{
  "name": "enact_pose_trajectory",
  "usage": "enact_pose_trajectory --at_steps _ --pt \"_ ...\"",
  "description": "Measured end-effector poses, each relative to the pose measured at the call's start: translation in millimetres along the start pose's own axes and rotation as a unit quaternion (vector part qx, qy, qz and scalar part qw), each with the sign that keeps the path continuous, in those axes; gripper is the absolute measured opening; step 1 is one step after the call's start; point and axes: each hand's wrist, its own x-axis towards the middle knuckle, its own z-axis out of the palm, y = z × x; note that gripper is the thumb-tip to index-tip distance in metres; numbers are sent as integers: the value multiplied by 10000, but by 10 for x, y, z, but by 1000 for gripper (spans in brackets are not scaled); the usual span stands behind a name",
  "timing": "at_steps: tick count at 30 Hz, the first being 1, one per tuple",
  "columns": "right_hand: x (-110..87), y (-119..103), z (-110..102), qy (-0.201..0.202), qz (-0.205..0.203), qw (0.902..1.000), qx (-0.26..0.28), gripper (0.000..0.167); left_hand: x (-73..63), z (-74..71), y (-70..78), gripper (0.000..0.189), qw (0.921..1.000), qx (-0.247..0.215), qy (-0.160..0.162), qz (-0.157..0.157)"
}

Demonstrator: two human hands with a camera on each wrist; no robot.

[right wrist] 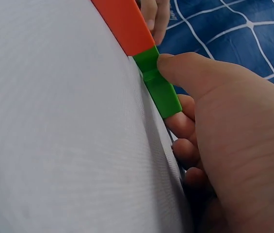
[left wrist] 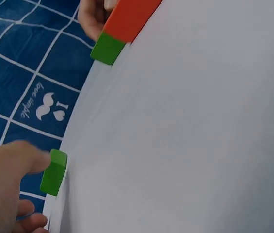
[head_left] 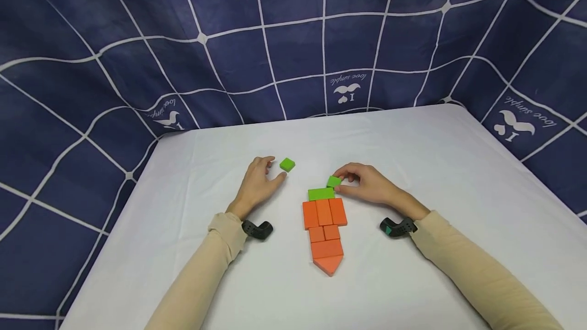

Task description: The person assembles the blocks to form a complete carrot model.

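In the head view my right hand (head_left: 369, 183) pinches a small green block (head_left: 334, 182) between thumb and fingers. That block sits at the far right corner of a longer green block (head_left: 321, 194). The right wrist view shows the thumb against the held green block (right wrist: 163, 94). My left hand (head_left: 258, 182) hovers to the left with thumb and fingers apart, holding nothing. Just beyond its fingertips another small green block (head_left: 287, 164) lies apart on the cloth. Orange rectangular blocks (head_left: 324, 212) run from the long green block toward me, ending in an orange triangular block (head_left: 331, 264).
A white cloth (head_left: 206, 279) covers the table beneath the blocks. Dark blue curtains (head_left: 293, 50) with white grid lines stand behind and on both sides. Each wrist wears a black device, one on the left (head_left: 258, 229) and one on the right (head_left: 398, 227).
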Motion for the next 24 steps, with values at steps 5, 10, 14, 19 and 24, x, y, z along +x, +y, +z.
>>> enact_pose_trajectory --at_steps 5,10,14,19,24 --pt "18 -6 37 75 -130 9999 -23 31 137 31 -6 51 9997 179 8 136" --pt "51 -21 92 83 -261 9996 -39 32 106 7 -4 39 9997 -12 127 203" --pt "78 -43 96 23 -283 9996 -64 32 -45 -19 12 38 9978 -322 -324 489" --pt "103 -57 56 74 -238 9997 -73 31 -172 -11 94 37 9917 -575 -679 932" --pt "98 -65 47 56 -222 9997 -83 31 -197 3 155 35 9897 -372 -838 1104"
